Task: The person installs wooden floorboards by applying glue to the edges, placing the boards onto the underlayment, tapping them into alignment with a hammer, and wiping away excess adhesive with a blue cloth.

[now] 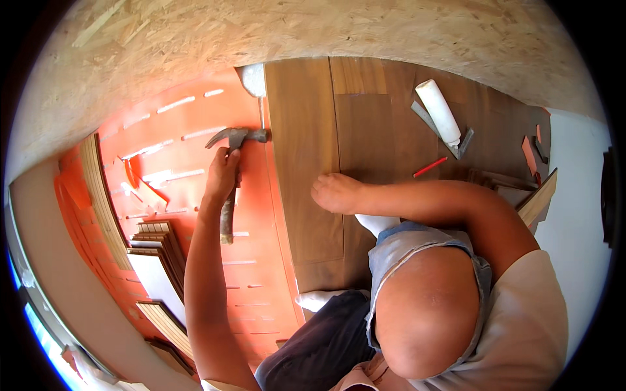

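Note:
My left hand (223,174) is wrapped round the upper handle of a claw hammer (227,218), just below its head. The hammer's striking face is at the exposed edge of a brown wood floor plank (301,163), touching or very close to it; the claw points left. On the laid planks, near a seam, rests my right hand (337,193), its fingers curled in and no tool showing in it. An orange perforated underlay sheet (254,274) covers the floor left of the planks.
A white bottle (437,111) lies on a metal square (466,144), with a red pencil (430,167) nearby. Stacked planks (160,260) and orange scraps (140,189) are at left. A wood-chip board wall (313,29) borders the far side. Plank offcuts (538,195) sit at right.

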Demonstrator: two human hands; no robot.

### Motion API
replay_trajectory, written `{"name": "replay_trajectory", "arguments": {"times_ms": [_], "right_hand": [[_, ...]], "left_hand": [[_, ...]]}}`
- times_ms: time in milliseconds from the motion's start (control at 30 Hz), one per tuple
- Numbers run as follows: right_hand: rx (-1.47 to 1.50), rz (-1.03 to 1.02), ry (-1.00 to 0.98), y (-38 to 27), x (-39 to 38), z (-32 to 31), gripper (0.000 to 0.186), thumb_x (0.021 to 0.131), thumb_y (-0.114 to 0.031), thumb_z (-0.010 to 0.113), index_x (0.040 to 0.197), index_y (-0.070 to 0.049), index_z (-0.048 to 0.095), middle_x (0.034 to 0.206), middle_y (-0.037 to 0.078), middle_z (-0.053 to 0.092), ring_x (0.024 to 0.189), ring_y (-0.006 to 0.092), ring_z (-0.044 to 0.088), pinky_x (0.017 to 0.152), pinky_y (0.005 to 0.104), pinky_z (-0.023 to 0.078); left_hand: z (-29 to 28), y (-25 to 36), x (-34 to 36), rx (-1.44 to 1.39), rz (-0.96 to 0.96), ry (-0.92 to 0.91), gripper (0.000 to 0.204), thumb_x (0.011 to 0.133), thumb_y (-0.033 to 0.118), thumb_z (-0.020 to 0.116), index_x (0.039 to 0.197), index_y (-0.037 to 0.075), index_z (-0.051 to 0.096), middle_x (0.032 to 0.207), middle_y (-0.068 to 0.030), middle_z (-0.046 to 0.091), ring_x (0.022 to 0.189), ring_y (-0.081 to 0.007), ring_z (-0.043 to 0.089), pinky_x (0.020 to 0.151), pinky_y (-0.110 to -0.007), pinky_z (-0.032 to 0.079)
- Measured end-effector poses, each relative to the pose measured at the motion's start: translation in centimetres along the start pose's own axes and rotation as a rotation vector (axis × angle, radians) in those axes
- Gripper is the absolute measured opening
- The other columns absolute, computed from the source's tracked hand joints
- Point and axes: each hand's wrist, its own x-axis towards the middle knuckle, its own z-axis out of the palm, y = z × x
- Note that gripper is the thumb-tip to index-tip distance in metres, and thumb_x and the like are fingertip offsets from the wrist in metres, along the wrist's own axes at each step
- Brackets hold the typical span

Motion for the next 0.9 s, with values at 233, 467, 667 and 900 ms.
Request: {"name": "replay_trajectory", "arguments": {"times_ms": [233,467,667,900], "right_hand": [[0.008,0.026,-0.015,-0.2,0.4,0.6,0.008,0.080,-0.011,0.063,0.080,-0.004,0.066,0.082,0.010,0.066,0.083,0.0265,0.064,0.070,0.0383,0.058],[-0.010,0.012,-0.025,-0.4,0.4,0.2,0.012,0.080,-0.012,0.063,0.081,-0.002,0.069,0.081,0.010,0.070,0.083,0.0263,0.067,0.069,0.0379,0.058],[-0.035,0.000,0.040,-0.3,0.1,0.6,0.012,0.080,-0.014,0.064,0.080,-0.003,0.069,0.080,0.010,0.069,0.082,0.0256,0.067,0.067,0.0375,0.058],[-0.029,0.029,0.021,-0.5,0.2,1.2,0.013,0.081,-0.014,0.064,0.082,-0.003,0.070,0.081,0.011,0.069,0.081,0.0263,0.066,0.068,0.0383,0.059]], "left_hand": [[2.7,0.5,-0.7,0.072,0.066,0.136,0.026,0.109,0.026,0.049,0.098,0.003,0.046,0.062,-0.0045,0.048,0.047,-0.0134,0.049,0.043,-0.032,0.044],[1.4,-1.4,-0.4,-0.134,0.064,0.305,0.026,0.108,0.026,0.050,0.097,0.003,0.047,0.062,-0.0036,0.049,0.046,-0.0123,0.048,0.042,-0.031,0.043],[0.3,-1.7,-1.5,0.131,0.017,0.057,0.025,0.107,0.026,0.053,0.096,0.004,0.050,0.061,-0.0039,0.050,0.044,-0.0114,0.048,0.039,-0.029,0.040],[3.0,-0.7,-1.9,0.103,0.031,0.165,0.025,0.108,0.026,0.051,0.098,0.004,0.049,0.060,-0.0028,0.048,0.045,-0.0122,0.046,0.042,-0.030,0.041]]}}
